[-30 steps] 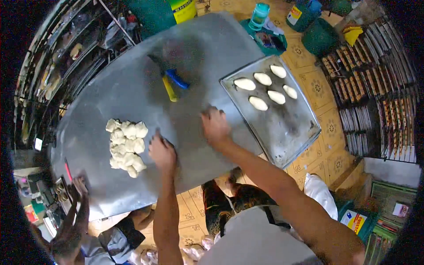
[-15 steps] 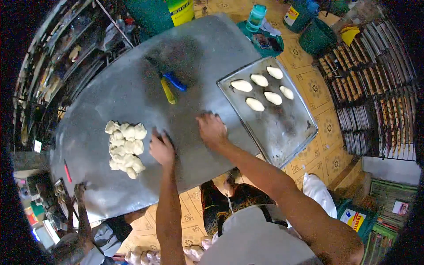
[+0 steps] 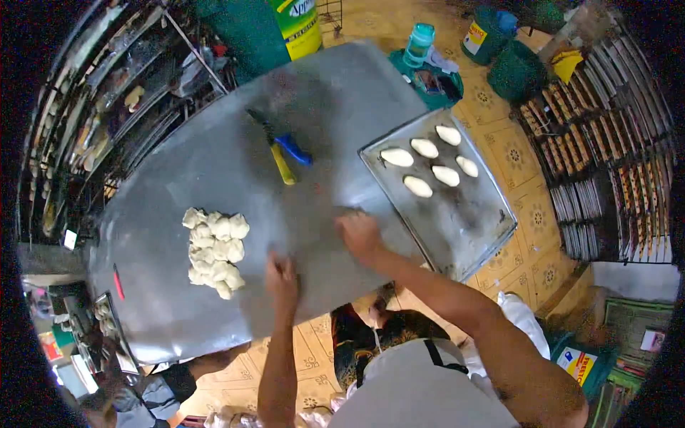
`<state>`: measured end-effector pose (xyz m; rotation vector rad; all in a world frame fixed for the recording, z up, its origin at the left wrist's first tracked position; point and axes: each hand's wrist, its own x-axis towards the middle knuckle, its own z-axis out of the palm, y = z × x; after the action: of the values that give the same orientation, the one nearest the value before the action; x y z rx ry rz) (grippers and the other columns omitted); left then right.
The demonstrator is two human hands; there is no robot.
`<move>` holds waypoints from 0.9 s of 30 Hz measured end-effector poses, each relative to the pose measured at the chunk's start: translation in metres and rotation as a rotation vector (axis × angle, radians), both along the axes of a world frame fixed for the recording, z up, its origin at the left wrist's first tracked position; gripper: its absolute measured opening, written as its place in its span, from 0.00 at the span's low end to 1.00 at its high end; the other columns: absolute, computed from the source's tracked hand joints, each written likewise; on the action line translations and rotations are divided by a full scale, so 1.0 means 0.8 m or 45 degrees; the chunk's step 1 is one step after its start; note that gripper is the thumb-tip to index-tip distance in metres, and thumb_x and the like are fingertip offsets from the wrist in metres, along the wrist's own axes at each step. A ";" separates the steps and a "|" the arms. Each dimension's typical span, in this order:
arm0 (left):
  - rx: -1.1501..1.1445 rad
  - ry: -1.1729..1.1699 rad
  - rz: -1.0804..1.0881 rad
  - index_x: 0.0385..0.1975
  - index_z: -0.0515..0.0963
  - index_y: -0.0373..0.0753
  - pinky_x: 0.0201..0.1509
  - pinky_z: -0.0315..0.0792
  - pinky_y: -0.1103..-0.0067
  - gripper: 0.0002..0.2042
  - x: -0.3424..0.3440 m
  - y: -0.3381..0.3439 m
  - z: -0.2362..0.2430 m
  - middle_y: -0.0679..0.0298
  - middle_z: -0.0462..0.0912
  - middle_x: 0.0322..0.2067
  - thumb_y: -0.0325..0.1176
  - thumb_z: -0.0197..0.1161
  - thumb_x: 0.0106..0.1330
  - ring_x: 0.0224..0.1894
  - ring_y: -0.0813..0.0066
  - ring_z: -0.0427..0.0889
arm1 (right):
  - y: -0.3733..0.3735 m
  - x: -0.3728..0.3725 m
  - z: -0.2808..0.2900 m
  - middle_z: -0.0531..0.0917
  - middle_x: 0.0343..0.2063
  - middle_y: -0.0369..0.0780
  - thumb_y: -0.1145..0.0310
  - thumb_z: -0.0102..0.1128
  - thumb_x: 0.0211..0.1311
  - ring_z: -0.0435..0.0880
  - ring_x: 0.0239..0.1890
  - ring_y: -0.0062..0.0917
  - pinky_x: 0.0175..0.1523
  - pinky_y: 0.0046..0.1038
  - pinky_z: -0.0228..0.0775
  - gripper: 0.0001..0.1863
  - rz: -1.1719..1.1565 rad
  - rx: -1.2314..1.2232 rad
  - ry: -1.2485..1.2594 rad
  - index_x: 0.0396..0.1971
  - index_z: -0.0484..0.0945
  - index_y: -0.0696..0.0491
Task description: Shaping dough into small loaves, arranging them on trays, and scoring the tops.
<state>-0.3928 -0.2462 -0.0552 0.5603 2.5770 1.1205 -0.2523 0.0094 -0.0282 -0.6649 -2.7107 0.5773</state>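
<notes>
A cluster of pale dough pieces [image 3: 216, 246] lies on the left part of the metal table [image 3: 171, 178]. Just right of it is my left hand [image 3: 283, 278], low over the tabletop and smeared by motion, so its grip is unclear. My right hand [image 3: 361, 235] is pressed down on the table with its fingers curled under; whatever lies beneath the palm is hidden. To its right, a metal baking tray [image 3: 467, 228] carries several oval dough pieces [image 3: 417, 187] at its far end. Beyond my hands rest a yellow-handled knife [image 3: 282, 165] and a blue-handled tool [image 3: 294, 150].
A red-handled tool [image 3: 118, 282] lies near the table's left edge, with another person [image 3: 153, 392] beside it. Racks of loaded trays [image 3: 606, 157] stand at the right, cluttered shelves [image 3: 107, 93] at the left. A teal jar [image 3: 419, 44] and green bins [image 3: 517, 70] are at the back.
My left hand has drawn back slightly toward me and its fingers look more gathered. My right hand stays low on the table. The whole view has shifted a little.
</notes>
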 end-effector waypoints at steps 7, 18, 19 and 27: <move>-0.388 0.689 -0.062 0.64 0.75 0.40 0.40 0.76 0.62 0.22 -0.032 0.090 0.065 0.53 0.84 0.35 0.37 0.65 0.71 0.34 0.55 0.81 | 0.042 -0.035 0.021 0.84 0.42 0.45 0.71 0.60 0.60 0.80 0.51 0.41 0.54 0.43 0.70 0.14 -0.105 0.436 0.109 0.46 0.83 0.49; -0.323 0.757 -0.091 0.59 0.78 0.37 0.39 0.73 0.54 0.21 -0.039 0.079 0.064 0.51 0.82 0.29 0.35 0.69 0.66 0.31 0.47 0.80 | 0.048 -0.017 0.002 0.82 0.36 0.42 0.72 0.61 0.59 0.80 0.46 0.41 0.53 0.46 0.72 0.14 -0.051 0.300 0.178 0.46 0.83 0.49; -0.339 0.756 -0.086 0.59 0.78 0.37 0.39 0.73 0.54 0.21 -0.045 0.082 0.058 0.51 0.82 0.29 0.35 0.69 0.66 0.31 0.47 0.80 | 0.041 -0.033 0.004 0.82 0.36 0.42 0.72 0.61 0.59 0.80 0.46 0.41 0.53 0.46 0.72 0.14 -0.042 0.286 0.181 0.46 0.83 0.49; -0.027 0.439 -0.132 0.60 0.78 0.38 0.44 0.73 0.57 0.21 -0.024 0.036 0.027 0.53 0.84 0.33 0.37 0.65 0.69 0.35 0.51 0.81 | 0.036 0.016 0.000 0.82 0.44 0.44 0.66 0.62 0.59 0.80 0.49 0.40 0.53 0.47 0.72 0.14 0.064 0.025 -0.031 0.46 0.82 0.49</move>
<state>-0.4122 -0.2175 -0.0338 0.9444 2.7997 1.0380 -0.2393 0.0382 -0.0279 -0.6038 -2.7592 0.5568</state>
